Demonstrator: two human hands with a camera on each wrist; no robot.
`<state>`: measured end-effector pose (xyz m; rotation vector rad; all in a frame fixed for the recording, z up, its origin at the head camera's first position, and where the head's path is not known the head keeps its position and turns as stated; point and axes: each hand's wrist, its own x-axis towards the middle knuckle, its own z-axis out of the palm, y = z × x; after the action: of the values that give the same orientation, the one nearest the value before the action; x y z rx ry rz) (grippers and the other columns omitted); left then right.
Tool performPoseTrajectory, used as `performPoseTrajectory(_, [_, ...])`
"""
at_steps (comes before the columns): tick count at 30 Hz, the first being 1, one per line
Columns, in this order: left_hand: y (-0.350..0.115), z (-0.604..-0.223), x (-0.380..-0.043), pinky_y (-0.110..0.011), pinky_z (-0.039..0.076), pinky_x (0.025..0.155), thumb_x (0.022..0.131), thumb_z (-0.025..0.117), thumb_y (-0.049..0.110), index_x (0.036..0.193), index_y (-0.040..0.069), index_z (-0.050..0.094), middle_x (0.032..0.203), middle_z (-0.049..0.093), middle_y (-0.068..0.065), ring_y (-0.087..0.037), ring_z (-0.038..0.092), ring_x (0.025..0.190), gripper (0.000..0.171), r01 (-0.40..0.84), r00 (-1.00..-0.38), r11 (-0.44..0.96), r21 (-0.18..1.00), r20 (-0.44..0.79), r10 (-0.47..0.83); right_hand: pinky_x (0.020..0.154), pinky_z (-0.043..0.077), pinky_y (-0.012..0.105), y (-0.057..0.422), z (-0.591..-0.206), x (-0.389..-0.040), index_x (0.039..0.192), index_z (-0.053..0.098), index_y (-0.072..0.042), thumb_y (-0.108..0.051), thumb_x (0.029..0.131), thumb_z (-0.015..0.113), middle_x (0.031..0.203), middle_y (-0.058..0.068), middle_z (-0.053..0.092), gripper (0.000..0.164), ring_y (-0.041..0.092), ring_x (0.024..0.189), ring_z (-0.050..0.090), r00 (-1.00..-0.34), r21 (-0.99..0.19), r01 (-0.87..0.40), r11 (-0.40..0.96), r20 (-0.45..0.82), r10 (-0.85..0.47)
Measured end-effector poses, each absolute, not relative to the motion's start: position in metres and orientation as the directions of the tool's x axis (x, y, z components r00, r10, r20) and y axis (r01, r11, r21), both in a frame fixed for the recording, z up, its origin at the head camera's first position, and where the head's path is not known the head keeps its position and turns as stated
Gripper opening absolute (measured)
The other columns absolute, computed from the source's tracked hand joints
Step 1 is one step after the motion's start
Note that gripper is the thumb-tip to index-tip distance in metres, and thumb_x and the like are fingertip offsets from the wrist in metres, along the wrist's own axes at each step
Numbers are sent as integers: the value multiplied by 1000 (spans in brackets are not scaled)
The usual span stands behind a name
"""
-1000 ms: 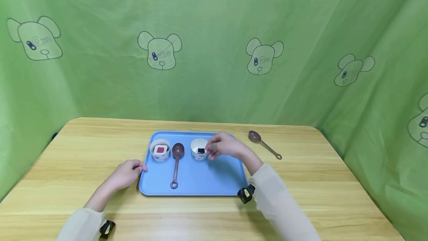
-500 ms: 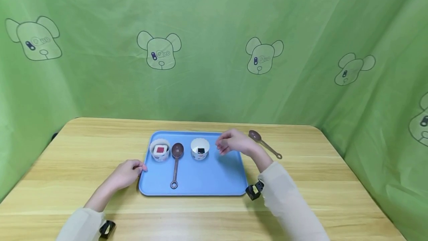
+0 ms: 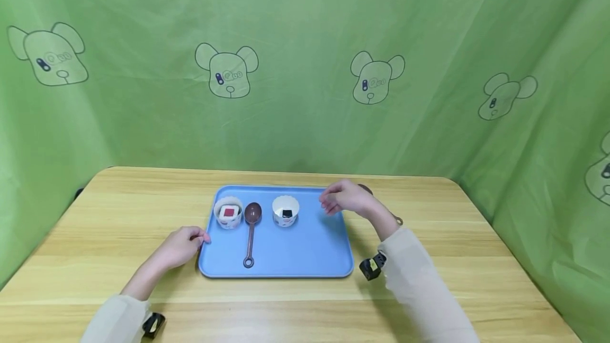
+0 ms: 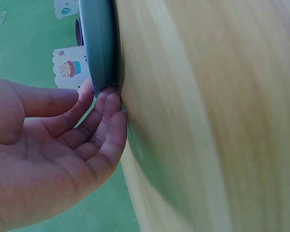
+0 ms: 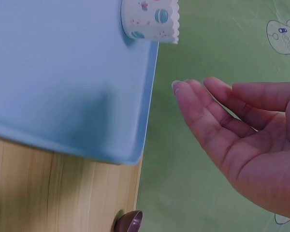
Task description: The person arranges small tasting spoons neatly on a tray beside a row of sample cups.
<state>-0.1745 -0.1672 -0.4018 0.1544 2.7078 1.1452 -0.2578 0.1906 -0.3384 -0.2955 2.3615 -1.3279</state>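
My left hand (image 3: 178,247) is at the left edge of the blue tray (image 3: 300,258). In the left wrist view its fingertips touch the tray's rim, fingers loosely bent and thumb apart. My right hand (image 3: 345,196) hovers over the tray's right end; the right wrist view shows nothing between its relaxed fingers. On the tray stand two scalloped paper cake cups. The left cup (image 3: 233,223) holds a white piece with a red square (image 3: 229,212); the other cup (image 3: 280,219) holds a piece with a black square (image 3: 287,214). Between them lies a brown spoon (image 3: 251,232).
A second brown spoon lies on the table right of the tray, its handle end (image 3: 398,220) showing and its middle hidden by my right arm. The wooden table (image 3: 124,200) ends at a green curtain (image 3: 305,120) behind and at the sides.
My right hand has moved right, away from the cup with the black-square piece, and now partly covers the outer spoon. My left hand has stayed at the tray's edge.
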Motion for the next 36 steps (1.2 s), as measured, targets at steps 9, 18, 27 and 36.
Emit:
performPoseTrajectory(9, [-167,-402,-175,-31,38,62,91,41,1,92,-2,62,84,56,-10,-20,45,69,21,13,-975,693,721,-145,168,79,48,44,205,-342,-261,106,52,20,5,88,47,91,29,60,23,39,87,59,-899,-856,9,517,-233,-371])
performPoseTrajectory(18, [-167,-402,-175,-33,39,64,91,42,1,91,-2,62,86,58,-12,-21,47,72,21,25,-976,699,714,-134,172,80,48,43,222,-345,-262,111,50,20,10,86,39,99,32,57,28,41,92,57,-904,-850,34,526,-250,-346])
performPoseTrajectory(27, [-167,-402,-174,-38,41,70,89,42,0,90,-2,63,93,60,-16,-24,50,79,21,49,-977,711,701,-113,179,83,45,47,239,-349,-264,112,47,22,8,88,35,101,34,55,30,44,94,56,-910,-853,63,518,-262,-321])
performPoseTrajectory(36, [-167,-401,-174,-35,40,68,90,42,0,90,-2,63,93,60,-15,-23,49,77,21,41,-977,708,705,-120,176,85,45,46,259,-351,-264,113,46,21,-1,93,40,104,34,54,31,43,95,55,-928,-852,62,520,-241,-284])
